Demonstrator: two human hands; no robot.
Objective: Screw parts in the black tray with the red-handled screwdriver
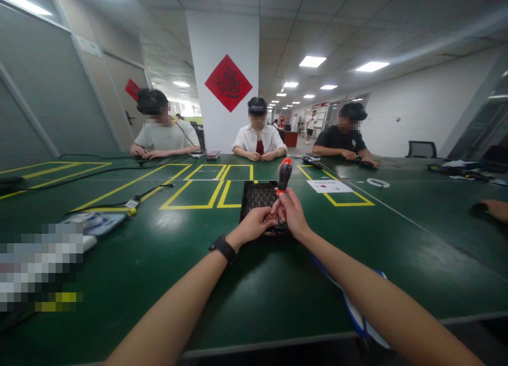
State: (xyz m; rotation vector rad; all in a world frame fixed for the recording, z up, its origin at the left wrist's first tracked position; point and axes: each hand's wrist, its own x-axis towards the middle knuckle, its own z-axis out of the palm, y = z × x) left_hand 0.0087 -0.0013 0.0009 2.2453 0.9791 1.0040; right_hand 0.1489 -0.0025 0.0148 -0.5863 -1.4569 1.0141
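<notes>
My right hand [291, 213] is closed round the lower part of a red and black screwdriver [284, 176], which stands upright with its handle on top. My left hand [254, 226], a black band on its wrist, is pinched against the screwdriver's tip beside my right fingers; whether it holds anything small is hidden. Both hands hover over the near end of a black tray [257, 195] that lies on the green table [166, 260].
Three people sit along the table's far side with their hands on it. Yellow tape rectangles [206, 189] mark the middle. A white sheet [328, 185] and tape roll [378, 182] lie right; cables and a device [95, 222] lie left. Another person's hand [494, 209] rests far right.
</notes>
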